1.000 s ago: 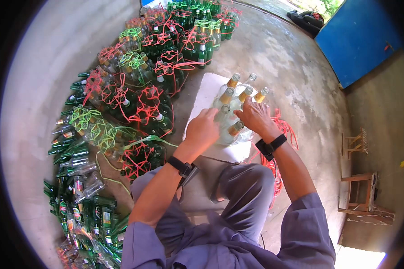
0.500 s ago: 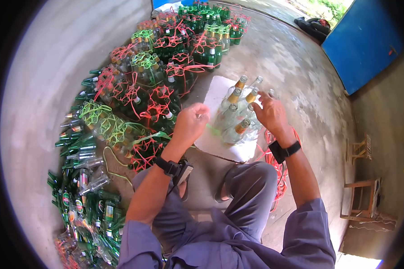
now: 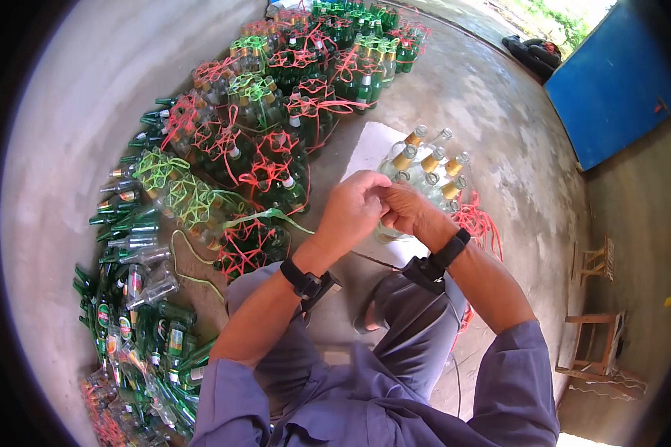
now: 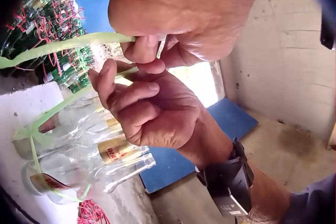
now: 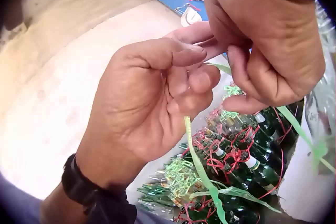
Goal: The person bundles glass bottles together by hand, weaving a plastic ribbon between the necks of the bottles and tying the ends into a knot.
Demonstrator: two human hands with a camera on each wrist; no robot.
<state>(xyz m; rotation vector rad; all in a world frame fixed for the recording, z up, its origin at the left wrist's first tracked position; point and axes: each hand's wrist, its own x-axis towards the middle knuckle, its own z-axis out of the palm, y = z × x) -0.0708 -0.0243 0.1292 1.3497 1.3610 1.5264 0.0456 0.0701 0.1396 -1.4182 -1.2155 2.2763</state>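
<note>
My left hand (image 3: 356, 205) and right hand (image 3: 410, 208) meet in front of a cluster of clear glass bottles (image 3: 429, 158) standing on a white board (image 3: 365, 149). A flat green plastic strap (image 4: 58, 45) is pinched by the curled fingers of my left hand (image 5: 142, 98). My right hand (image 4: 157, 108) pinches a length of it too, close under the left fingers. From the hands the strap slants down to a knot (image 4: 39, 134) low on the bottles and loops around them. Its free end hangs below my left hand in the right wrist view.
Many green and clear bottles (image 3: 276, 141) bundled with red and green strap stand at the left. Loose bottles (image 3: 138, 298) lie along the wall. Red strap (image 3: 477, 223) is heaped right of the board. A blue door (image 3: 611, 89) and wooden stool (image 3: 593, 343) are at the right.
The hands were at the bottles, then apart with the left drawn back leftward. Now they have come together in front of the bottles, both pinching the green strap.
</note>
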